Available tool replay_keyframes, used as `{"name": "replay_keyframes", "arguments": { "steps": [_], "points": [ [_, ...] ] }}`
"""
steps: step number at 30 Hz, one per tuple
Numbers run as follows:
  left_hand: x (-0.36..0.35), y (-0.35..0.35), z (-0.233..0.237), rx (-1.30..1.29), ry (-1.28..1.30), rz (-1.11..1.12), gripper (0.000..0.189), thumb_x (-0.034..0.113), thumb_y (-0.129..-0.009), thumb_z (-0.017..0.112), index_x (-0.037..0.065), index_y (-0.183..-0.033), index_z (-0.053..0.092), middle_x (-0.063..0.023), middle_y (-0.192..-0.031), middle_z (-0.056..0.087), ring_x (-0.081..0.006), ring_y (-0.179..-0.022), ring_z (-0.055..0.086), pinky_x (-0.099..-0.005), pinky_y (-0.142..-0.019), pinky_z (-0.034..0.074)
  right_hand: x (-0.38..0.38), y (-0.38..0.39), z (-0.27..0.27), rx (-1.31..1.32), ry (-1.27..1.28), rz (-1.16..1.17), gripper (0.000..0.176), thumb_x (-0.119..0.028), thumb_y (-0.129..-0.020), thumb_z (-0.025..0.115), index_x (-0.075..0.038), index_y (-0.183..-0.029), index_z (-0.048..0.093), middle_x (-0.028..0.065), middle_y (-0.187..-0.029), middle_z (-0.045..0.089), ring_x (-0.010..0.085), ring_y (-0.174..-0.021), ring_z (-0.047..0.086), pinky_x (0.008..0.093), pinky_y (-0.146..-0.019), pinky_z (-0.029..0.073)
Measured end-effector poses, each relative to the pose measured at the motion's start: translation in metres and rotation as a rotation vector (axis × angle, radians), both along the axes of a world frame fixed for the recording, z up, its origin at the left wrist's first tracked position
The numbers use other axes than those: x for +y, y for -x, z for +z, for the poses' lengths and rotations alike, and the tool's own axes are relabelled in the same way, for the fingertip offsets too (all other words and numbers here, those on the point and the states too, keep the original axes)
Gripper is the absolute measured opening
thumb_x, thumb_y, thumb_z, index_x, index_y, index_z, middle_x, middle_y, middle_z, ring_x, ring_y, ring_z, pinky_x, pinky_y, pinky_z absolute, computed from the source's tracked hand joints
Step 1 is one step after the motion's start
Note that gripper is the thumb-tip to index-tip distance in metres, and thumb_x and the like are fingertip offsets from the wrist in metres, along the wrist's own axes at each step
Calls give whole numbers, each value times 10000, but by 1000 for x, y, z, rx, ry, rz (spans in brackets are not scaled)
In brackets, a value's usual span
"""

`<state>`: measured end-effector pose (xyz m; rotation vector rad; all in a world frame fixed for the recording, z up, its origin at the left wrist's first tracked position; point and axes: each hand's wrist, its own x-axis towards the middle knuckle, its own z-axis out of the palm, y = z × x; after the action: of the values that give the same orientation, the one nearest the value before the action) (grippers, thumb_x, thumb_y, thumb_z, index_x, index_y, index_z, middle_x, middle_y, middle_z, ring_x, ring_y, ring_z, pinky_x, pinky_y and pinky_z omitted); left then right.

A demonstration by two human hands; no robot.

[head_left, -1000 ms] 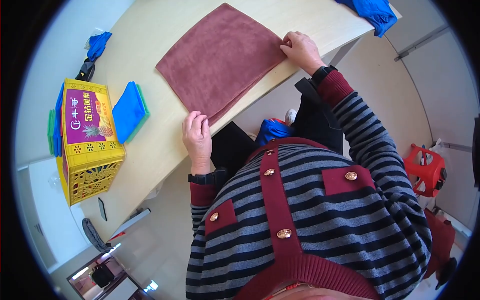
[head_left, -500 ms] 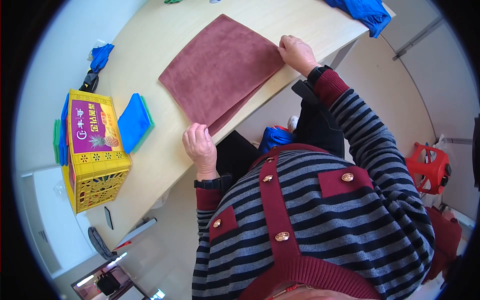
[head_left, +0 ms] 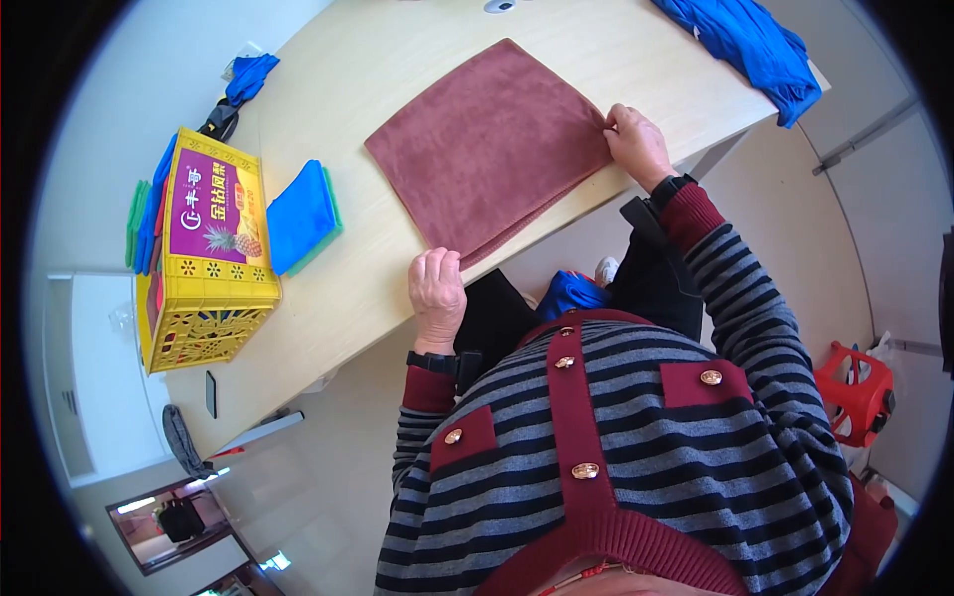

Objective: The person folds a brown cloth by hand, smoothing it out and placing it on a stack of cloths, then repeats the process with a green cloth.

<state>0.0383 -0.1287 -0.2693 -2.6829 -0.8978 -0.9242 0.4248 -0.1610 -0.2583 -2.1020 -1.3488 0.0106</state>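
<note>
A folded reddish-brown cloth (head_left: 492, 149) lies flat on the pale wooden table (head_left: 368, 258), its near edges close to the table's front edge. My left hand (head_left: 437, 293) is closed on the cloth's near left corner, fingertips pinching it. At the near right corner, my right hand (head_left: 638, 144) pinches the cloth between thumb and fingers. The layers along the near edge lie almost together, with a narrow strip of the lower one showing.
Left on the table stands a yellow crate (head_left: 214, 288) with cloths over its far side. Beside it are a blue and green cloth stack (head_left: 303, 219) and a phone (head_left: 211, 394). Blue fabric (head_left: 745, 50) hangs over the right corner. A red stool (head_left: 853, 392) stands at right.
The gap between the cloth's layers at the near edge has narrowed. Both hands still hold its corners. The whole view has shifted, so the table and crate appear farther right.
</note>
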Motion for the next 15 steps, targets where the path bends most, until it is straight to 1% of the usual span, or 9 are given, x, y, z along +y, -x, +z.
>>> {"name": "replay_keyframes", "arguments": {
  "steps": [6,11,14,15],
  "points": [
    [1,4,-5,-7,-32,-27,244,-39,-797,695,33,-1022,636,-123,-982,627,-321,-960,624,-411,-862,523,-1,-4,-5,-41,-70,36,104,-49,-868,629,-62,-969,609,168,-988,634,378,-942,642,440,-824,528],
    [5,6,-6,-9,-68,-87,275,-51,-783,702,33,-1037,638,-120,-978,625,-322,-946,628,-414,-837,533,-5,-2,-4,9,-71,37,109,-49,-867,627,-57,-974,607,170,-1006,626,386,-963,630,443,-829,524],
    [4,9,-7,6,-70,-113,295,-55,-772,708,36,-1045,642,-117,-980,625,-321,-941,629,-412,-827,536,-6,-2,3,-278,-30,50,113,-60,-864,635,-49,-975,616,156,-1027,630,375,-987,619,443,-846,517],
    [5,9,-8,14,-78,-115,289,-39,-780,694,35,-1055,642,-115,-993,623,-312,-950,627,-406,-838,536,-7,2,7,-273,-18,54,113,-60,-864,635,-49,-975,616,156,-1027,630,375,-987,619,443,-846,517]
  ]
}}
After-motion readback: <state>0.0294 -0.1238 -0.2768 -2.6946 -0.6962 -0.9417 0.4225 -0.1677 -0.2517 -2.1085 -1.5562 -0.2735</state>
